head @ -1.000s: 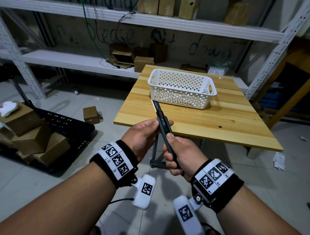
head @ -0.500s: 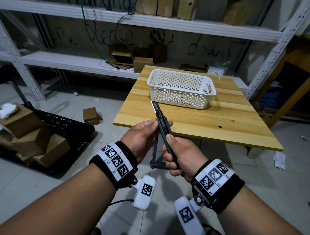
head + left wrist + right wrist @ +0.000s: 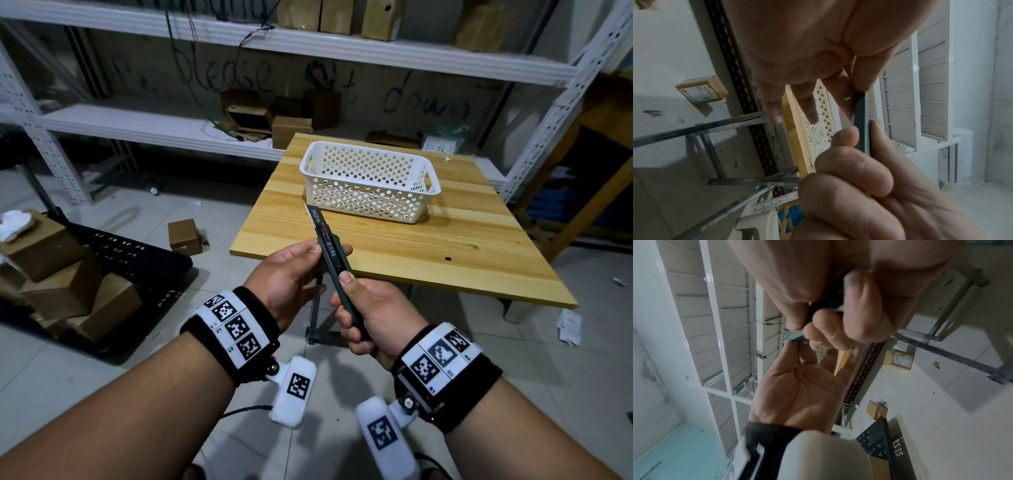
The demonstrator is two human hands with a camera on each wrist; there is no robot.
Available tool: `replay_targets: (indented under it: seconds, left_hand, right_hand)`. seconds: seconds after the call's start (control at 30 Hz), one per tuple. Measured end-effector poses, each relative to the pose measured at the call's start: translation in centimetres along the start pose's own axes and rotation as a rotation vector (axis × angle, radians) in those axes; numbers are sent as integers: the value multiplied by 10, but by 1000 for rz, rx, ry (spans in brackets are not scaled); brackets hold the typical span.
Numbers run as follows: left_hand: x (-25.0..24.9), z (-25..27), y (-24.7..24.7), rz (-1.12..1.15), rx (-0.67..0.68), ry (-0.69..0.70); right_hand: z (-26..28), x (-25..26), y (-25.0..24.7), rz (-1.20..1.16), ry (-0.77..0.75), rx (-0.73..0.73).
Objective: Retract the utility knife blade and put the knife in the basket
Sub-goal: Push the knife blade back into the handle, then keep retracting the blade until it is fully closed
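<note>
Nearest the camera: both forearms, each with a black wrist band carrying black-and-white marker squares.

Right hand (image 3: 371, 317): fingers curled round the lower handle of the utility knife (image 3: 334, 262), thumb laid along the top of the dark green body, thumb tip on the slider area. Right wrist view confirms the fingers wrapped round the handle.

Left hand (image 3: 291, 274): thumb and forefinger pinch the knife body just ahead of the right thumb. Left wrist view shows the other fingers hanging loosely extended.

Knife: held in the air in front of the near edge of the counter (image 3: 462, 246), tilted, tip pointing up and away toward the basket. Blade (image 3: 314, 216) protrudes from the handle, dark, with light lettering.

Basket (image 3: 368, 181): white, perforated, standing upright on the far half of the wooden counter, well apart from the knife tip.

Left, on the tiled floor: cardboard boxes (image 3: 68, 274) stacked on a black perforated tray; one small box apart.

Far: white metal shelving (image 3: 164, 125) holding more boxes.
</note>
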State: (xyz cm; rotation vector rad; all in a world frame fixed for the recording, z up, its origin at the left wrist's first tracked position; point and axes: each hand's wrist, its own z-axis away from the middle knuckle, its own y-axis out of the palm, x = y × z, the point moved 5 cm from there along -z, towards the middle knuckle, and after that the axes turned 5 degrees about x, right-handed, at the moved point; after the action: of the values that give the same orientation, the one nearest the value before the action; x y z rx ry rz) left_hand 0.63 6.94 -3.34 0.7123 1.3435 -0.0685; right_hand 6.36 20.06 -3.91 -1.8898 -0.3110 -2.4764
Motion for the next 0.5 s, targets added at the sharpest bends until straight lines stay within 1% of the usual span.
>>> replay_targets:
  seconds: [0.1,0.23,0.33,0.5]
  left_hand:
    - [-4,1,0,-11,-10,38]
    - [-5,3,2,-57,9,68]
    - [-7,3,2,-66,2,70]
    - [-7,3,1,-53,0,61]
  right_hand:
    - [-1,3,-8,15,-33,-38]
    - [0,1,-14,96,18,-48]
    - [-1,3,-16,138,4,-53]
    - [-2,3,-12,102,-29,-43]
